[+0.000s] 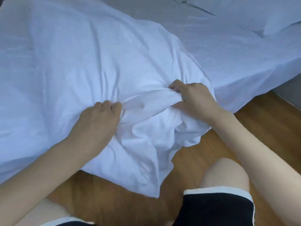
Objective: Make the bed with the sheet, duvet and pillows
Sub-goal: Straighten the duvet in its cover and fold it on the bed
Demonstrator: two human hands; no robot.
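A white duvet (73,66) lies bunched over the left and middle of the bed, and its corner hangs down over the bed's near edge toward the floor. My left hand (99,118) grips a fold of the duvet with curled fingers. My right hand (193,97) grips the same bunched fold a little to the right, fingers dug into the cloth. The white sheet (228,59) covers the mattress on the right. A white pillow (283,22) lies at the far right of the bed.
Wooden floor (203,154) runs along the bed's near side. My knees, in black shorts (216,207) with white trim, are close to the bed edge. A second piece of white bedding (193,4) lies at the far top.
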